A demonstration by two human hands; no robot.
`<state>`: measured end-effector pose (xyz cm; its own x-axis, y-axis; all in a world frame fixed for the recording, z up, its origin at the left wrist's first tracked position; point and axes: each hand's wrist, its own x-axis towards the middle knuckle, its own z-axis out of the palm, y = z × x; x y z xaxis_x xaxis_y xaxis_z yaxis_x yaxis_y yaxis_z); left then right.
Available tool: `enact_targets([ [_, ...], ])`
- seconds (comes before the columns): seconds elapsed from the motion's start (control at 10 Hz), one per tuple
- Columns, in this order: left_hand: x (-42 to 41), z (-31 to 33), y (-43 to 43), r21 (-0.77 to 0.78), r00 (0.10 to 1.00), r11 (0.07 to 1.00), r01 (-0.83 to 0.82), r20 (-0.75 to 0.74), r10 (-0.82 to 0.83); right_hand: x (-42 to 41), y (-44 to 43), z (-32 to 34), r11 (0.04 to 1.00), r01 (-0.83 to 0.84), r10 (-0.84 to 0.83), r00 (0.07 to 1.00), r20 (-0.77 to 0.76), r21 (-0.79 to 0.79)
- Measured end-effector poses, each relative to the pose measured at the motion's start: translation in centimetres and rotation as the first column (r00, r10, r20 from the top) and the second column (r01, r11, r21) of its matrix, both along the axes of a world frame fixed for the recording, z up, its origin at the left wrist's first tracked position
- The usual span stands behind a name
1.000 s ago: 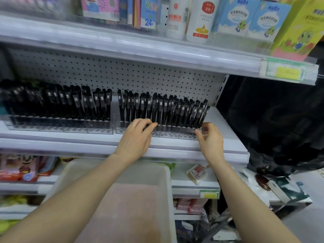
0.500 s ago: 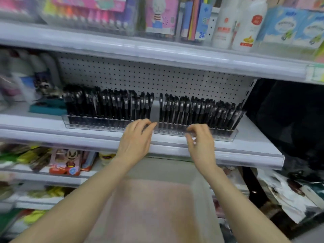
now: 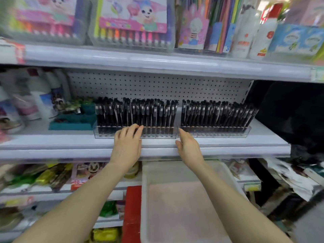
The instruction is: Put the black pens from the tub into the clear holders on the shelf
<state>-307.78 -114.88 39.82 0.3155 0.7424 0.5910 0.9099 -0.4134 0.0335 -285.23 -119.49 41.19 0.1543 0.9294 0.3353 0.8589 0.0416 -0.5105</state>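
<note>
My right hand (image 3: 189, 148) has slid toward my left hand (image 3: 127, 144); both flat, empty. Holders (image 3: 157, 136) ahead look full, tub (image 3: 144, 190) below emptied.

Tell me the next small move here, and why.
Probably nudge the left holder rightward to close the gap. The tub looks empty, and that holder and the right holder stand full. The left hand touches the left holder, and the right hand is open at the gap.

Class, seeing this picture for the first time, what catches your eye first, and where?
Two dense rows of black pens stand in clear holders on the middle shelf. The left hand touches the front of the left holder; the right hand lies open by the gap between holders. Bright marker sets line the shelf above.
</note>
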Motion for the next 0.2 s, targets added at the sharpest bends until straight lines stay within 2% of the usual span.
enact_targets([
  [0.1, -0.7, 0.0, 0.2, 0.023, 0.999, 0.998, 0.054, 0.005, -0.054, 0.0, -0.9, 0.8, 1.0, 0.008, -0.008, 0.997, 0.075, 0.007],
  [0.2, -0.5, 0.7, -0.3, 0.07, 0.993, 0.99, 0.121, 0.001, -0.122, 0.4, -1.9, 2.0, 1.0, -0.005, 0.002, 0.974, 0.227, 0.015],
])
